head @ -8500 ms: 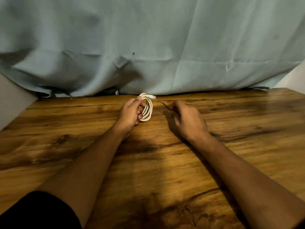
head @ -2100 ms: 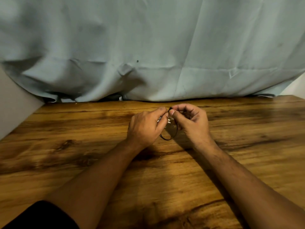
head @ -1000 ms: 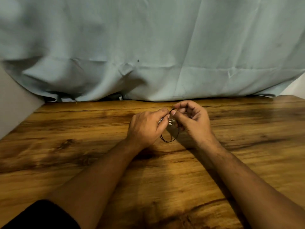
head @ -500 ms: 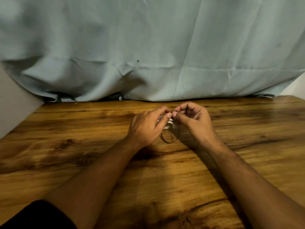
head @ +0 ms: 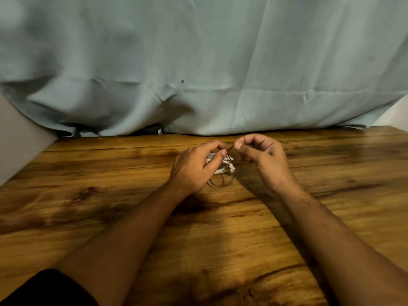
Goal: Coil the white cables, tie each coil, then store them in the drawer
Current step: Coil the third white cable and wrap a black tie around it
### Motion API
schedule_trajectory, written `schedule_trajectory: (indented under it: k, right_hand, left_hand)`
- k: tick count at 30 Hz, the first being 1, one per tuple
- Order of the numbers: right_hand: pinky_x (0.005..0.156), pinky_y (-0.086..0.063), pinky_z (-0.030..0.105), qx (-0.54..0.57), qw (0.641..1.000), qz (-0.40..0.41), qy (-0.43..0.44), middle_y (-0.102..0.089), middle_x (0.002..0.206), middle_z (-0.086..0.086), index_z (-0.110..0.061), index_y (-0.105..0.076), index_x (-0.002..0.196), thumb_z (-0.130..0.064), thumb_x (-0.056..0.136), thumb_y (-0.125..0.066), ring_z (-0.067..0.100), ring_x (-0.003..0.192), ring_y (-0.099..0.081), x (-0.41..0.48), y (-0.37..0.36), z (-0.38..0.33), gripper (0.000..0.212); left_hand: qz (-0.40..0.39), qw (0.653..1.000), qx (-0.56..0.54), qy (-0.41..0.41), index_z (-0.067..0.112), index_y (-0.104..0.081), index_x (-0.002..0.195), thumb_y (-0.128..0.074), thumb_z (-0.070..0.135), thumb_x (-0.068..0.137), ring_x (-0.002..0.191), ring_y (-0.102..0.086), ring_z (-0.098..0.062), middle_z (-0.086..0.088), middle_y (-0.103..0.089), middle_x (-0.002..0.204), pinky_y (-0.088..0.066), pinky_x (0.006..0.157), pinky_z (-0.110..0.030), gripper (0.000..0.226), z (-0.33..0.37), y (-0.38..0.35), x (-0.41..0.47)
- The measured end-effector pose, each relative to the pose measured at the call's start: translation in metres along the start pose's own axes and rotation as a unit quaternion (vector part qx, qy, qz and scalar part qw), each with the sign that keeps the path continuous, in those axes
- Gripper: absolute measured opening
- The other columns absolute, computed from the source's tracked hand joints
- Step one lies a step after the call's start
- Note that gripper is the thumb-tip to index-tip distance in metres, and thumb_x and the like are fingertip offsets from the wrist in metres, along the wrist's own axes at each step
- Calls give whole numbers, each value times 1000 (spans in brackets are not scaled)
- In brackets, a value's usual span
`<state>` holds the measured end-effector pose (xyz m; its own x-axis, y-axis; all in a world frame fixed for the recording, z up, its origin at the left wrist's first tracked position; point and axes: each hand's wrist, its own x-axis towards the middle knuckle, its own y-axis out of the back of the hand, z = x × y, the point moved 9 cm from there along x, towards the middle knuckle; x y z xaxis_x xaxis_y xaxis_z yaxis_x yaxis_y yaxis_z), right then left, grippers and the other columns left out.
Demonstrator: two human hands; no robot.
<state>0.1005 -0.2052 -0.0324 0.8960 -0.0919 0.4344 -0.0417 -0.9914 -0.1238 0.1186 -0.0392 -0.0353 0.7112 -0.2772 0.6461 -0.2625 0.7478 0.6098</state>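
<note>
Right grip (head: 262,155) shifted right, pinching tie (head: 231,148); left grip (head: 196,166) clenches white coil (head: 227,167) below.

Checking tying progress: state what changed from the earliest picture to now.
The right hand lifted the dark tie off the table and joined the left hand; both now pinch it over the white coil, which shifted right. Table and curtain unchanged.

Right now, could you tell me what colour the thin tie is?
Dark, near black; the tie shows best in head view.
</note>
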Motion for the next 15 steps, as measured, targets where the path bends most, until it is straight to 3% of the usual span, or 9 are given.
schedule_trajectory:
  k: [3,6,10,15]
  right_hand:
    - [65,-50,25,140,986,90,-1,-68,75,-3,-16,-64,87,-3,98,-62,10,62,-58,5,28,-13,17]
    - [61,-54,27,222,967,128,-1,-71,83,1,-20,-60,92,-11,102,-59,12,67,-64,8,49,-17,13]
    - [57,-57,27,208,973,104,-12,-72,97,7,-19,-58,97,-10,102,-58,16,71,-69,8,41,-11,10]
    - [60,-62,30,139,989,38,-31,-74,100,12,-11,-61,107,8,95,-58,21,78,-73,6,17,-6,23]
  left_hand:
    - [4,999,-14,30,42,-62,100,-53,48,100,62,-53,4,25,-61,67,-33,58,-26,11,-8,0,1]
    - [7,999,-26,44,38,-64,100,-53,50,98,64,-58,-5,15,-66,71,-42,58,-30,16,-11,2,1]
    - [2,998,-39,53,36,-65,100,-51,51,96,69,-62,-7,16,-69,77,-51,64,-33,21,-13,1,1]
    - [9,996,-60,66,36,-65,95,-53,50,95,61,-59,-13,12,-66,70,-50,59,-38,18,-15,2,2]
